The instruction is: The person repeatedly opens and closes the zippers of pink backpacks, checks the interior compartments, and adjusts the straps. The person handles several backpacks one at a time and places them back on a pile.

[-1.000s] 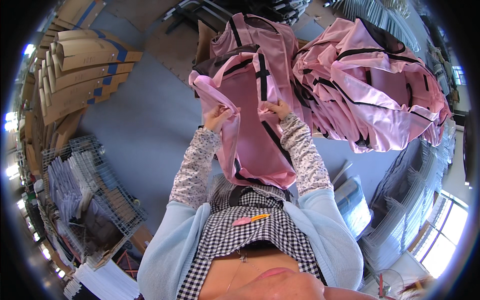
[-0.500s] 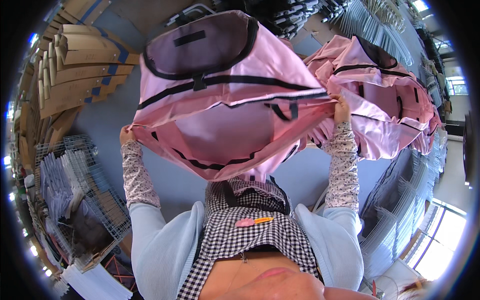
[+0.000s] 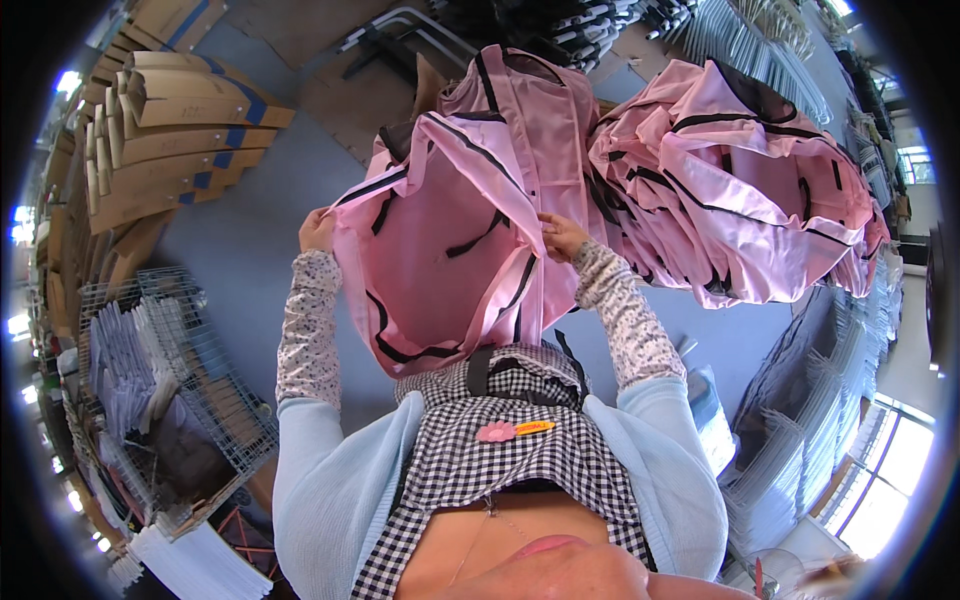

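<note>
In front of my body hangs a pink fabric cover [image 3: 430, 240] with black trim and straps, its wide mouth turned up toward me. My left hand [image 3: 317, 230] grips its left rim, fingers closed on the cloth. Opposite, my right hand [image 3: 562, 237] pinches the right side of the same rim. Black straps lie against the inner wall. Right behind it stands another piece of pink fabric [image 3: 545, 130] with black edging; whether the two are joined I cannot tell. To the right sits a heap of similar pink covers [image 3: 740, 190], bunched together, with a dark mesh panel on top.
Flat brown cartons [image 3: 190, 120] are stacked at the far left. Below them, a wire basket [image 3: 200, 350] holds white pieces. Black and white metal tubes [image 3: 590, 30] lie at the back. Racks of pale wire parts [image 3: 800, 440] line the right side.
Both hands have come closer together, the right one moving left. The stretched cover has dropped and narrowed; its mesh window has turned out of sight, and the pink fabric behind it now shows.
</note>
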The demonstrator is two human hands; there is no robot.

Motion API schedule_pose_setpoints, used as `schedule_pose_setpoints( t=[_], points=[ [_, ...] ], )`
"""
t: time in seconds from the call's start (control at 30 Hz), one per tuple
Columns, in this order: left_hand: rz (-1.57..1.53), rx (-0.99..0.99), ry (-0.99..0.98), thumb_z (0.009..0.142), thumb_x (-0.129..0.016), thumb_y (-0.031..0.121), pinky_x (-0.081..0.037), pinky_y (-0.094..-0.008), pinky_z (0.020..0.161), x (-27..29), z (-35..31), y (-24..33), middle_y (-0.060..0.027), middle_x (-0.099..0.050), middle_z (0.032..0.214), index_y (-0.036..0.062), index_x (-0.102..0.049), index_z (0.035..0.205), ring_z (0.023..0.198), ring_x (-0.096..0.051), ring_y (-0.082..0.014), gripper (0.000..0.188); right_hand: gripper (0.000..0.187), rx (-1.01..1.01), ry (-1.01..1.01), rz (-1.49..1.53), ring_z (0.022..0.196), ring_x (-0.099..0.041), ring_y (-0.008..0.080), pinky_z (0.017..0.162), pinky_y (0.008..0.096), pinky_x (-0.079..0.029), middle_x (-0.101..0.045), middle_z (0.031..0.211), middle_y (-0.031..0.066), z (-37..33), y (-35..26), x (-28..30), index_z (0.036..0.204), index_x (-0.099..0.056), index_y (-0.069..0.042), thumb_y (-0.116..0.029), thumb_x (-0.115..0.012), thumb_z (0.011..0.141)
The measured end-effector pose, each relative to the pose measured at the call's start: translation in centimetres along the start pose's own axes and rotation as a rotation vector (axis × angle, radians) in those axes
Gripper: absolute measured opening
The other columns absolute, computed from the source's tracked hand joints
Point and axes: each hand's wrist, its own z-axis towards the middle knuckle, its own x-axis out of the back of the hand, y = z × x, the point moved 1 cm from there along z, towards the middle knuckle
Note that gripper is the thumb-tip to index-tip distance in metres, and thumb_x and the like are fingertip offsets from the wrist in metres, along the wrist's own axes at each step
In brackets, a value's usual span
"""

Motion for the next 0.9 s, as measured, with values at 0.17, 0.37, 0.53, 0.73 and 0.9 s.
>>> schedule_pose_setpoints(
  t=[0.17,0.37,0.53,0.73,0.9],
  points=[
    [-0.015,-0.025,-0.029,0.09,-0.066,0.019,-0.043,-0.0186,0.065,0.0,-1.1,3.2,0.0052,-0.063,0.082,0.0006,-0.07,0.105,0.072,-0.052,-0.0027,0.024,0.036,0.254,-0.188,-0.294,0.085,-0.062,0.0109,0.076,0.0273,-0.052,-0.068,0.102,0.0059,1.6,-1.7,-1.3,0.122,-0.059,0.0,-0.017,-0.063,0.091],
    [0.385,-0.293,-0.076,0.092,-0.061,0.023,-0.049,-0.0256,0.07,4.5,0.4,2.1,-0.0023,-0.069,0.086,0.0043,-0.071,0.107,0.078,-0.063,-0.0134,0.026,0.03,0.208,0.021,-0.449,0.084,-0.067,0.0209,0.079,0.0331,-0.053,-0.068,0.09,0.0091,-2.1,-3.2,-0.6,0.105,-0.059,-0.005,-0.025,-0.071,0.086],
    [0.838,-0.104,0.015,0.093,-0.057,0.032,-0.053,-0.0377,0.084,22.7,5.5,-0.8,-0.0155,-0.072,0.105,0.0087,-0.072,0.112,0.098,-0.069,-0.0318,0.034,0.028,0.433,1.028,-1.192,0.079,-0.069,0.0397,0.069,0.0514,-0.054,-0.072,0.087,0.0162,-10.5,-11.7,9.0,0.117,-0.058,-0.021,-0.026,-0.058,0.09],
    [0.994,-0.067,0.199,0.095,-0.059,0.041,-0.052,-0.0346,0.086,21.3,10.0,3.6,-0.0176,-0.073,0.103,0.0112,-0.072,0.115,0.098,-0.07,-0.026,0.039,0.03,0.559,1.174,-1.237,0.07,-0.068,0.034,0.064,0.0475,-0.054,-0.071,0.081,0.013,-18.5,-20.8,10.6,0.115,-0.068,-0.025,-0.017,-0.053,0.09],
    [0.794,-0.394,0.238,0.094,-0.062,0.039,-0.051,-0.0379,0.091,29.8,16.5,13.5,-0.0174,-0.068,0.118,0.0116,-0.067,0.125,0.106,-0.066,-0.0292,0.042,0.033,0.813,0.882,-0.489,0.054,-0.052,0.0045,0.051,0.0264,-0.046,-0.067,0.077,-0.0049,-27.0,-29.2,15.3,0.126,-0.067,-0.016,-0.023,-0.055,0.096]
  ],
)
